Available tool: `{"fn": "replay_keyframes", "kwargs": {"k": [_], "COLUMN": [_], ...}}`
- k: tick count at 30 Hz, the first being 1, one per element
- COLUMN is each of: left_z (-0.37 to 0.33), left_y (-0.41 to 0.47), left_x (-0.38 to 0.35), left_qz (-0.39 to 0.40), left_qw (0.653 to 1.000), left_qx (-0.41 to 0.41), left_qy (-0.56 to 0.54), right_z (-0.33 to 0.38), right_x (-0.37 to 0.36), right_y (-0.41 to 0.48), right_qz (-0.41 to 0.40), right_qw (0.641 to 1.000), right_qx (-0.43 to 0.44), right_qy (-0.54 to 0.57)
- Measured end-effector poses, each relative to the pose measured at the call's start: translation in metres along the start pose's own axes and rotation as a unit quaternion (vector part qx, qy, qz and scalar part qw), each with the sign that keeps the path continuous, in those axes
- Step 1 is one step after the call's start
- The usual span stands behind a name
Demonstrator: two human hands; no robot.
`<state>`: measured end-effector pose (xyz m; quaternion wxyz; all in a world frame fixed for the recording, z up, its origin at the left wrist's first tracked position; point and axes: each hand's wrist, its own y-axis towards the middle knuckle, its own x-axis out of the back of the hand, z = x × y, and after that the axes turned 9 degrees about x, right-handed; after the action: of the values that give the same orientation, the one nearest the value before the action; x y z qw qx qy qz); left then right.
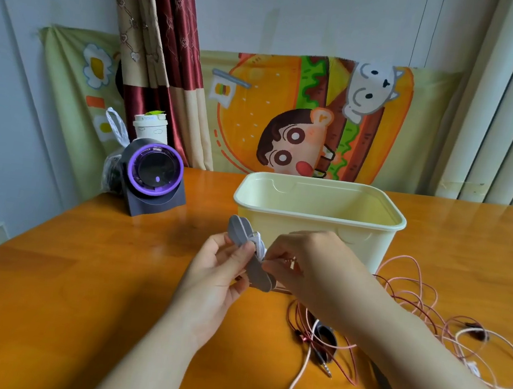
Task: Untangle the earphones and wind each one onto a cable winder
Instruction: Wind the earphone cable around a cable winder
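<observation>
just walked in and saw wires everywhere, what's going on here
A person is winding earphones onto a winder. The left hand holds a grey winder above the table, with a white cable wrapped round its middle. The right hand pinches that cable right at the winder. A tangle of pink and red cables lies loose on the table to the right, not yet wound, beside a cream tub.

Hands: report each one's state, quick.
Left hand: grips the grey winder.
Right hand: pinches the white cable at the winder.
</observation>
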<state>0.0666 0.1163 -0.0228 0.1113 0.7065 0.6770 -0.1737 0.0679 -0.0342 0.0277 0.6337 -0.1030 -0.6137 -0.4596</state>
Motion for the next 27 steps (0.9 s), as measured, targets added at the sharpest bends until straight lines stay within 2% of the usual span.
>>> {"fn": "replay_keyframes", "kwargs": {"k": [5, 12, 18, 22, 27], "left_z": [0.005, 0.007, 0.008, 0.009, 0.008], "left_y": [-0.003, -0.004, -0.003, -0.005, -0.009], "left_x": [-0.007, -0.010, -0.014, -0.014, -0.013], "left_qz": [0.042, 0.086, 0.120, 0.137, 0.149], "left_qw": [0.995, 0.991, 0.988, 0.984, 0.980], "left_qx": [0.011, 0.024, 0.054, 0.054, 0.047], "left_qy": [0.086, 0.100, 0.075, 0.101, 0.126], "right_z": [-0.003, -0.013, -0.013, -0.012, -0.010], "right_x": [0.006, 0.007, 0.008, 0.013, 0.013], "right_y": [0.001, 0.001, 0.001, 0.001, 0.000], "right_qz": [-0.065, -0.128, -0.076, -0.034, -0.045], "right_qw": [0.997, 0.981, 0.986, 0.987, 0.987], "right_qx": [0.016, -0.051, -0.044, -0.041, -0.037], "right_qy": [0.032, 0.137, 0.143, 0.152, 0.150]}}
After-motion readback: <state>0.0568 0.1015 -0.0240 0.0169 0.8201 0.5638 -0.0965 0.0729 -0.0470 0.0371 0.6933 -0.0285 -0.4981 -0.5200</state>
